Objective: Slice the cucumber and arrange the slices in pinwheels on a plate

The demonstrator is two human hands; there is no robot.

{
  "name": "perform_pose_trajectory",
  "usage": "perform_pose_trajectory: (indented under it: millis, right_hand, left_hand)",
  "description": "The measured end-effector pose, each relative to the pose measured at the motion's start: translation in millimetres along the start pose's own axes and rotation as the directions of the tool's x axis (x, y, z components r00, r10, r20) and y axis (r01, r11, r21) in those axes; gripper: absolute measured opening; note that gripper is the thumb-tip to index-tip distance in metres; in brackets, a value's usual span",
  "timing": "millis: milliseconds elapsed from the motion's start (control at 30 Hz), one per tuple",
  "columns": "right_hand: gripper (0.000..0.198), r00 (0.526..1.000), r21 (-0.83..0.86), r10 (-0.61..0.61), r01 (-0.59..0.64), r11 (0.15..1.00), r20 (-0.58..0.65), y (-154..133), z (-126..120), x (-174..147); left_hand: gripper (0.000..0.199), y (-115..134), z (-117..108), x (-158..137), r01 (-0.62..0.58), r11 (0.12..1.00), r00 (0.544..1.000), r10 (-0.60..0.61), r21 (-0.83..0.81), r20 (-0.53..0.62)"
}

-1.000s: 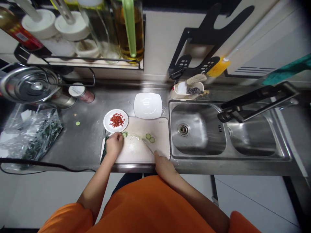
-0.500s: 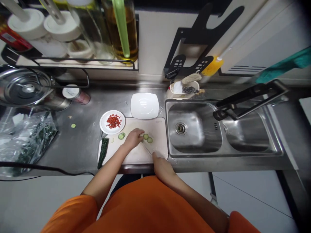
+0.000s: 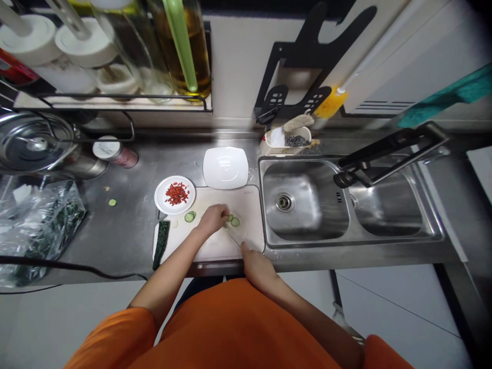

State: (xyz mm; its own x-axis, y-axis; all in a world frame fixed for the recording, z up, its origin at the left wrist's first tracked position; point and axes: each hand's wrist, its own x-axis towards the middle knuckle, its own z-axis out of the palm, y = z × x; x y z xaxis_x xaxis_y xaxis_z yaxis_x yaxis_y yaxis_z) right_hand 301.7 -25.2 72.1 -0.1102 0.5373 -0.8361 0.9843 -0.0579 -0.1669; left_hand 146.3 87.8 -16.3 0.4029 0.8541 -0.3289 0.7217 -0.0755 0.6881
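On the white cutting board (image 3: 203, 246), my left hand (image 3: 213, 220) is closed, its fingertips at the edge of a cucumber slice (image 3: 230, 218) and partly over it. A second cucumber slice (image 3: 235, 222) lies flat just to the right. My right hand (image 3: 258, 264) grips a knife (image 3: 232, 237) by its handle, which the fingers hide; the blade points up and left toward my left fingertips. More overlapping cucumber slices (image 3: 189, 217) rest left of my left hand. A dark green piece of cucumber (image 3: 161, 243) lies along the board's left edge.
A round white plate (image 3: 160, 204) with red berries overlaps the board's upper left corner. Behind the board is a square white plate (image 3: 225, 166). The double sink (image 3: 303, 197) lies to the right; a plastic bag (image 3: 57, 225) and a lidded pot (image 3: 36, 146) stand left.
My left fingertips have shifted slightly right, over part of the nearer slice. My right hand and the knife have hardly moved. The camera view has shifted a little.
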Motion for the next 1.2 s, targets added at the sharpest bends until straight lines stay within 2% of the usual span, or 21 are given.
perform_pose_trajectory:
  millis: [100, 233, 367, 633, 900, 1200]
  right_hand:
    - [0.049, 1.0, -0.008, -0.006, 0.006, 1.0, -0.001, 1, 0, 0]
    - [0.05, 1.0, -0.005, -0.028, 0.028, 1.0, 0.011, 4, -3, 1]
    - [0.048, 1.0, 0.005, -0.029, 0.029, 1.0, -0.006, 4, -4, 1]
    - [0.051, 0.998, 0.016, -0.033, 0.034, 0.999, -0.051, -2, -6, 9]
    - [0.049, 0.99, -0.016, -0.061, 0.059, 0.998, -0.127, -11, -4, 14]
    - [0.042, 0.989, -0.049, -0.088, 0.082, 0.995, -0.122, -26, -9, 16]
  left_hand:
    - [0.008, -3, -5, -8, 0.051, 0.999, 0.998, -0.052, -0.016, -0.046]
    - [0.005, -17, -15, -23, 0.177, 0.984, 0.974, -0.181, -0.036, -0.139]
    - [0.007, -24, -21, -35, 0.241, 0.969, 0.959, -0.246, -0.052, -0.143]
    - [0.005, -30, -6, -51, 0.119, 0.991, 0.956, -0.096, 0.066, -0.278]
    - [0.014, -43, 14, -62, 0.113, 0.992, 0.927, -0.089, 0.047, -0.365]
    - [0.02, -43, 18, -58, 0.109, 0.994, 0.913, -0.089, 0.029, -0.398]
